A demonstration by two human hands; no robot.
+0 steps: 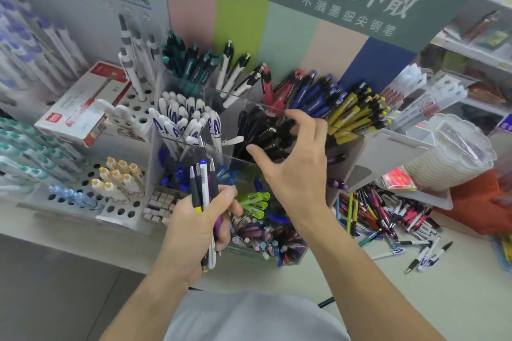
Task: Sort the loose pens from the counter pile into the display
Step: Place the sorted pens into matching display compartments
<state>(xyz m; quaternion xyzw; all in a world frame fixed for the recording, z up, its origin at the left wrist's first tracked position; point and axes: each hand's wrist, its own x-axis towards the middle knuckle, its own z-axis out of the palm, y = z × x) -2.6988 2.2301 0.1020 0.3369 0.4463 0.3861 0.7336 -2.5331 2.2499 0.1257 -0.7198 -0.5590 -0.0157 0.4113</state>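
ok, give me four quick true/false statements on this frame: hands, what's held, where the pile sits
1. The left hand grips a bundle of pens. True.
2. The right hand rests on the loose pile. False: it reaches over the compartment of black pens in the display; the pile lies on the counter to its right.
3. The yellow-and-black pens stand in a compartment right of the blue pens. True.
4. The red-and-white box lies among the loose pile. False: it sits on the perforated rack at the left.
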